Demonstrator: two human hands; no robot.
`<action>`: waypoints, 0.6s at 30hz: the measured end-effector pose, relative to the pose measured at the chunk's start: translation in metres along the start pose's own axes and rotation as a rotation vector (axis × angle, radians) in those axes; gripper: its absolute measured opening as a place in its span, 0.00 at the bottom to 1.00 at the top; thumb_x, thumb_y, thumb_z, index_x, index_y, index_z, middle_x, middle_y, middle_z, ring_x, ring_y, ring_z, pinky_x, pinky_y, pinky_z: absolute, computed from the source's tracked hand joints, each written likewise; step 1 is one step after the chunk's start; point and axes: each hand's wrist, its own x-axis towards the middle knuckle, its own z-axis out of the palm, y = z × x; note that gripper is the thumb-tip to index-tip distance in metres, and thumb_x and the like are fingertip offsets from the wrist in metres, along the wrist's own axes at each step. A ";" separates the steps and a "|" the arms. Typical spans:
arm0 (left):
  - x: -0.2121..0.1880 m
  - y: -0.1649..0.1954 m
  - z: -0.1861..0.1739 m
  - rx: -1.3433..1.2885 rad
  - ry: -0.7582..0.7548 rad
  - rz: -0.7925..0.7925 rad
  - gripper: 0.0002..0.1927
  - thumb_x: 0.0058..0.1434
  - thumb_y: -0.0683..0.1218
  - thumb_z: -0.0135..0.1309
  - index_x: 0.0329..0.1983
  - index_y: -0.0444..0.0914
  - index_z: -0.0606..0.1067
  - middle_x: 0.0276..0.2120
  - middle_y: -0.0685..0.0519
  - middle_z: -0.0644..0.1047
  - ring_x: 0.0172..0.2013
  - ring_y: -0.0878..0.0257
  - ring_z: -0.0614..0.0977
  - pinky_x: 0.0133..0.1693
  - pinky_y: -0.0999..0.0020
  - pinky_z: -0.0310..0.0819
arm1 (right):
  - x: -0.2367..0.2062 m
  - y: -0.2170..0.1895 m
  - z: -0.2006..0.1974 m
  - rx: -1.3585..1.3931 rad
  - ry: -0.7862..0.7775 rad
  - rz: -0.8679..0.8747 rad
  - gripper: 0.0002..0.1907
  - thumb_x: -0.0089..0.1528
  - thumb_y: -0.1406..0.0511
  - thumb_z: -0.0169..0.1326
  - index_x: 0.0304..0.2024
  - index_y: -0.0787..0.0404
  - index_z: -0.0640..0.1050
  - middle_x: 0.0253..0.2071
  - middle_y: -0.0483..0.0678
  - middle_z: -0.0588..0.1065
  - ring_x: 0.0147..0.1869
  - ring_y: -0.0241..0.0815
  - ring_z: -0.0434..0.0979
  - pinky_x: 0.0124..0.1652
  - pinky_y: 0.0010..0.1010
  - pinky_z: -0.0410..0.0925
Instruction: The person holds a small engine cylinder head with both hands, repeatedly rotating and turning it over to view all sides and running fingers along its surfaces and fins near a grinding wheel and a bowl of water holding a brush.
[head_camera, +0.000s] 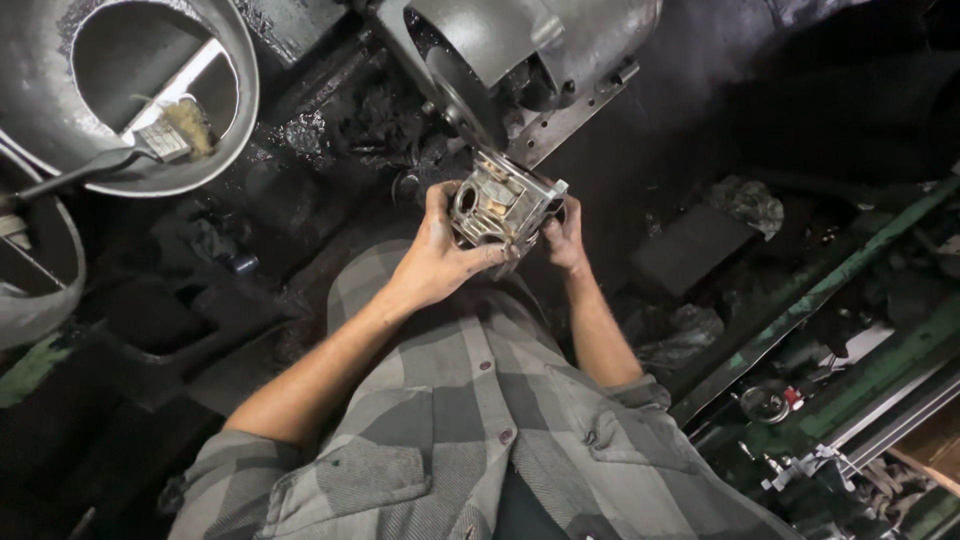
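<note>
I hold a small grey metal engine housing (503, 205) with round bores in front of my chest, over a greasy dark floor. My left hand (437, 258) grips its left side and underside, fingers curled onto the casting. My right hand (564, 236) clasps its right edge from behind. Both hands are smeared with oil. Just beyond the part stands a large grey machine casing (530, 50) with a bolt-hole flange.
A round metal basin (215, 130) at the top left holds a paintbrush (165, 140) with a dark handle. Green metal rails (830, 290) and small parts lie at the right. A dark flat block (690, 248) rests on the oily floor.
</note>
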 end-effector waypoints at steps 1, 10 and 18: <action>0.001 0.001 -0.001 -0.024 -0.010 0.000 0.47 0.54 0.45 0.73 0.65 0.31 0.53 0.58 0.44 0.69 0.59 0.61 0.73 0.62 0.64 0.71 | 0.000 0.001 0.002 0.032 -0.001 0.007 0.51 0.62 0.40 0.60 0.70 0.71 0.59 0.70 0.59 0.65 0.74 0.50 0.64 0.72 0.46 0.59; 0.002 0.034 -0.004 0.247 -0.052 -0.034 0.48 0.51 0.54 0.74 0.63 0.29 0.58 0.56 0.41 0.72 0.58 0.57 0.77 0.60 0.63 0.73 | 0.002 -0.010 0.009 0.294 -0.088 0.078 0.48 0.62 0.42 0.59 0.69 0.72 0.66 0.64 0.58 0.73 0.67 0.50 0.74 0.66 0.45 0.69; 0.007 0.010 -0.005 0.079 -0.060 -0.049 0.49 0.51 0.50 0.75 0.64 0.29 0.56 0.56 0.42 0.70 0.59 0.58 0.74 0.61 0.62 0.72 | -0.001 -0.018 0.001 0.072 -0.094 0.043 0.54 0.59 0.38 0.59 0.69 0.75 0.65 0.66 0.58 0.72 0.70 0.47 0.72 0.69 0.40 0.65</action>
